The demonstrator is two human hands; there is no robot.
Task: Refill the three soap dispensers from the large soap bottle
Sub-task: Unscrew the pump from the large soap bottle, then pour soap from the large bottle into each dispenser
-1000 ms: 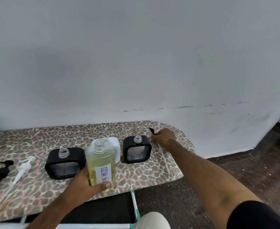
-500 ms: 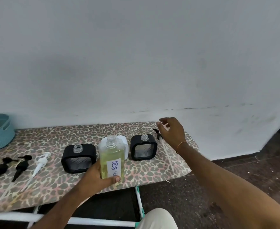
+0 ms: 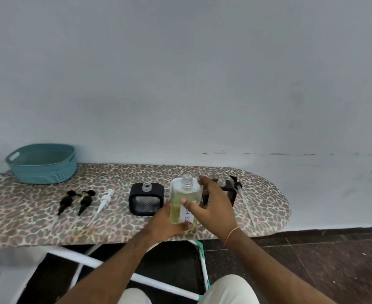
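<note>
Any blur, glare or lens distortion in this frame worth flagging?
Head view: soft, even light, no glare on the large soap bottle; wide-angle bowing curves the board edge; right hand slightly motion-blurred; overall softness, bottle label only partly legible.

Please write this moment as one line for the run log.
left hand: grips large soap bottle | right hand: open beside bottle | dispensers: uncapped | pouring: not begun

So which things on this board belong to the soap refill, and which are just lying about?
Refill job:
- large clear bottle of yellow soap, held by left hand
- black square dispensers
- white dispenser behind the bottle
- black pumps, white pump
- right hand, open by the bottle

Lying about:
- teal woven basket
</note>
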